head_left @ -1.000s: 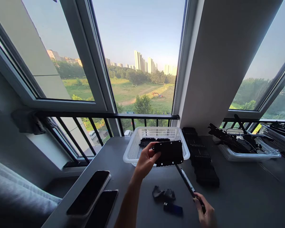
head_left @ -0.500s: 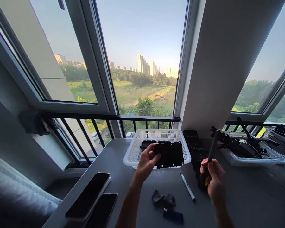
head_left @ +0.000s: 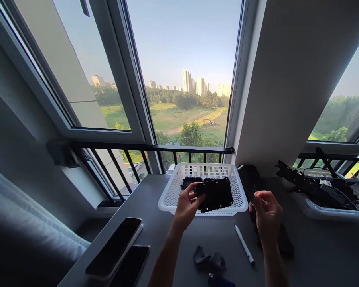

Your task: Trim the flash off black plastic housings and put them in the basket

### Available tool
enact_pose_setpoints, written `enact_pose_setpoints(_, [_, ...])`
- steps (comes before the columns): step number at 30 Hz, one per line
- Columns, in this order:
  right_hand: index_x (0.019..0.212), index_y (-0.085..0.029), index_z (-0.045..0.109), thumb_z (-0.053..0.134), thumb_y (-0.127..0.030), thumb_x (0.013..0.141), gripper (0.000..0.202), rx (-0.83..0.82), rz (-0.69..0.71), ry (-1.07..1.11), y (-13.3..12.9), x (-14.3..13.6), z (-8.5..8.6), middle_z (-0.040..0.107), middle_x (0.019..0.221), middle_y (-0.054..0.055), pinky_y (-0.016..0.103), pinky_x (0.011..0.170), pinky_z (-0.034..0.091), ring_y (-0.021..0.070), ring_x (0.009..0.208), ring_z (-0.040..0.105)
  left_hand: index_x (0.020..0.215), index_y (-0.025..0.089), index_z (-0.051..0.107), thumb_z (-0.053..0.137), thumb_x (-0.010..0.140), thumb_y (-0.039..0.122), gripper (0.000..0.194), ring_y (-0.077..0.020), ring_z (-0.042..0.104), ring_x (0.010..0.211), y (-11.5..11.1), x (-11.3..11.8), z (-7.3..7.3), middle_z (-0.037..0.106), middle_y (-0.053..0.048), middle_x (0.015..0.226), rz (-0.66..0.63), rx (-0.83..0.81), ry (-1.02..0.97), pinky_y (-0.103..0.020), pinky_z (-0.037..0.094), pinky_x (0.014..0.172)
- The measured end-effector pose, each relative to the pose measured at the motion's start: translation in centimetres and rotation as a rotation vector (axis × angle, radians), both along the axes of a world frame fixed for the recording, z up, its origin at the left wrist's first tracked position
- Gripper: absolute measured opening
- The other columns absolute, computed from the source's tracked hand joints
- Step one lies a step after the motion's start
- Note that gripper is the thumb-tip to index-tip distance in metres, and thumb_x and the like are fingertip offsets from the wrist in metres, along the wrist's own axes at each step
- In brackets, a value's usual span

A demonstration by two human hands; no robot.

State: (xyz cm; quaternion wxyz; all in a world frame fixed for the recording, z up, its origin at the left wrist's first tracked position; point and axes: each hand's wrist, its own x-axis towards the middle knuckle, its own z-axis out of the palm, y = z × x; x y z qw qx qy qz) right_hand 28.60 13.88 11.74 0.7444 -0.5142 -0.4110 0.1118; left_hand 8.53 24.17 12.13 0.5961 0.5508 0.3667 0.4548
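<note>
A flat black panel (head_left: 217, 195) with small notches along its edges is held up by my left hand (head_left: 187, 205), thumb on its face and fingers behind. It hangs over the front of a white perforated basket (head_left: 167, 195), where more black pieces (head_left: 191, 181) lie. Right of the basket, my right hand (head_left: 267, 207) is closed, with fingertips pinched together on a small thin dark thing I cannot make out. Behind that hand, dark parts (head_left: 248, 175) lie along the basket's right side.
A white marker (head_left: 244, 245), crumpled grey pieces (head_left: 209, 259) and a dark blue object (head_left: 219, 280) lie in front. Two phones (head_left: 115, 247) (head_left: 131, 265) are at the left. Another white basket (head_left: 326, 211) holds black parts and cables at the right, near the window railing (head_left: 155, 148).
The long dark tool no longer shows upright in my right hand, whose fingers are now pinched. The view has turned slightly left. My left hand still holds the panel over the basket.
</note>
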Motion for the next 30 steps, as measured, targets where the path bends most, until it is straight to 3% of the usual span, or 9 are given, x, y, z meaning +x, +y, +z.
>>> enact_pose_setpoints(4, [0.065,-0.020,0.052,0.069,-0.060,0.074,0.045,-0.333,-0.055,-0.270,0.2,1.2,-0.5,0.048,0.055,-0.003,0.023,0.044,0.032,0.0116,0.048,0.042,0.108,0.017,0.058,0.075,0.067,0.034,0.047,-0.0231,0.071,0.078,0.0,0.5,-0.3,0.072,-0.004,0.081,0.007,0.016,0.015,-0.030,0.056,0.067])
enact_pose_setpoints(8, [0.059,-0.021,0.046,0.060,-0.068,0.077,0.052,-0.458,-0.100,-0.465,0.7,0.5,-0.9,0.046,0.051,-0.003,0.024,0.046,0.030,0.0115,0.046,0.040,0.106,0.017,0.061,0.072,0.069,0.031,0.041,-0.0219,0.070,0.080,-0.3,0.9,-0.4,0.072,-0.004,0.082,0.006,0.063,0.051,-0.028,0.056,0.069])
enact_pose_setpoints(13, [0.060,-0.021,0.048,0.057,-0.070,0.078,0.053,-0.504,-0.127,-0.563,1.2,-0.9,-1.0,0.051,0.053,-0.002,0.024,0.047,0.030,0.0125,0.047,0.045,0.105,0.017,0.062,0.072,0.070,0.029,0.038,-0.0218,0.071,0.082,-0.9,1.0,0.0,0.072,-0.006,0.088,-0.003,0.122,0.086,-0.028,0.056,0.070])
enact_pose_setpoints(20, [0.057,-0.021,0.045,0.062,-0.068,0.076,0.053,-0.498,-0.235,-0.459,1.0,2.0,-1.3,0.046,0.046,-0.005,0.025,0.048,0.032,0.0116,0.044,0.041,0.107,0.017,0.061,0.069,0.072,0.028,0.038,-0.0214,0.071,0.078,-1.0,0.6,0.4,0.072,-0.004,0.081,0.013,0.059,0.076,-0.028,0.055,0.067])
enact_pose_setpoints(27, [0.059,-0.022,0.046,0.060,-0.068,0.077,0.052,-0.518,-0.155,-0.521,0.9,-0.3,-1.0,0.051,0.049,-0.003,0.025,0.046,0.030,0.0121,0.044,0.042,0.104,0.016,0.063,0.075,0.064,0.031,0.044,-0.0225,0.070,0.075,-1.2,1.3,0.3,0.072,-0.005,0.079,0.004,0.041,0.070,-0.029,0.054,0.065])
enact_pose_setpoints(30, [0.057,-0.022,0.045,0.057,-0.071,0.077,0.054,-0.503,-0.202,-0.520,0.9,0.7,-0.9,0.049,0.049,-0.003,0.025,0.048,0.031,0.0125,0.045,0.043,0.105,0.016,0.062,0.074,0.065,0.032,0.044,-0.0221,0.070,0.074,-1.3,1.1,0.6,0.071,-0.004,0.077,0.023,0.042,0.062,-0.028,0.054,0.065])
